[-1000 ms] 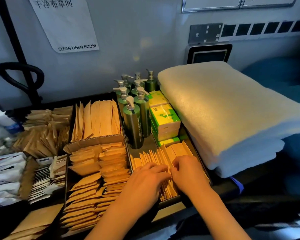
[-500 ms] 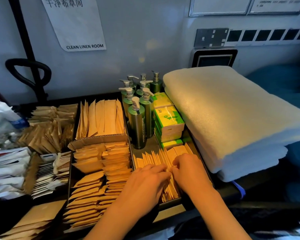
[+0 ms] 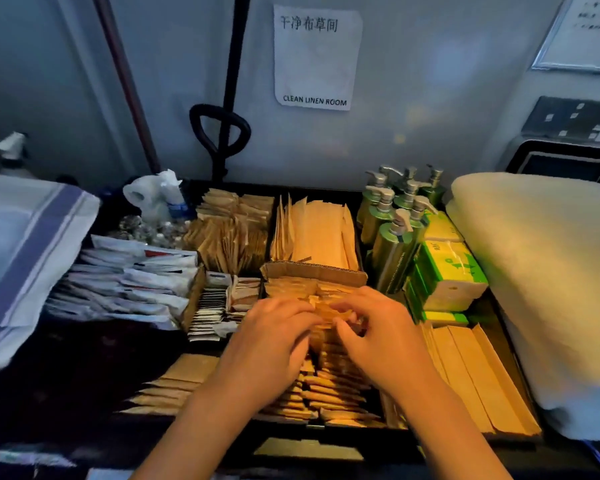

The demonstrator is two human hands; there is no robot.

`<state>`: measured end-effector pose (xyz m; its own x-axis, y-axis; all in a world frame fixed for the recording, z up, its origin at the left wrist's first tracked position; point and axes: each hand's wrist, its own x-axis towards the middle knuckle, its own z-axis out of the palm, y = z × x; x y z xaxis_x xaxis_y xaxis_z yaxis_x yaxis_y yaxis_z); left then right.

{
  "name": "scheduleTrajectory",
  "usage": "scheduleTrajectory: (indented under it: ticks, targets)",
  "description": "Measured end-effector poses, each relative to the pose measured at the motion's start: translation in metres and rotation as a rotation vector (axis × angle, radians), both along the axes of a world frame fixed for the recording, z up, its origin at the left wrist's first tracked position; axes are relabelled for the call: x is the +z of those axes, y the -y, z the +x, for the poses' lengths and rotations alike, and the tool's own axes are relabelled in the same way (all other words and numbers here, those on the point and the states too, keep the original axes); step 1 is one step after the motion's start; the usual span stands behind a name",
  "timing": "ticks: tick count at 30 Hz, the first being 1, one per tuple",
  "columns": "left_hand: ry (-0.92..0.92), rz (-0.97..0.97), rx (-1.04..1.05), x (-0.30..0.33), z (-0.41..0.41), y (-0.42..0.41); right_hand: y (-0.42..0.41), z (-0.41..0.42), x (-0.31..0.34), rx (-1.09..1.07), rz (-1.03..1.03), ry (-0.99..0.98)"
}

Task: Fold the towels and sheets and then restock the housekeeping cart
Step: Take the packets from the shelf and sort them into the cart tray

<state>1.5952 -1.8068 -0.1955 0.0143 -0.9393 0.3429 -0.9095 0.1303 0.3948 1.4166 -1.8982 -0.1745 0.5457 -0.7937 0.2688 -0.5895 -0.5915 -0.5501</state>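
Kraft packets [image 3: 329, 379] | left hand [image 3: 274, 337], right hand [image 3: 381, 336] side by side | fingers curled, pinching packets

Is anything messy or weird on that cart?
A little. The paper packets under both hands lie jumbled and crooked, unlike the neat upright ones behind the cardboard divider. A crumpled plastic bag sits at the back. Nothing looks spilled or broken.
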Motion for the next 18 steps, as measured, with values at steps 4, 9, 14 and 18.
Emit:
scheduleTrajectory:
  ticks: [4,9,14,18]
  targets:
    - [0.013,0.025,0.174,0.001,0.053,-0.043,-0.018,0.046,0.003,0.193,-0.002,-0.098]
    - [-0.019,0.113,0.301,-0.008,0.1,-0.096,-0.045,0.108,-0.008,0.421,-0.064,-0.27]
    - [-0.067,0.186,0.323,-0.024,0.127,-0.127,-0.068,0.15,-0.026,0.533,-0.038,-0.429]
    - [-0.046,0.231,0.301,-0.036,0.138,-0.134,-0.075,0.166,-0.038,0.512,0.028,-0.555]
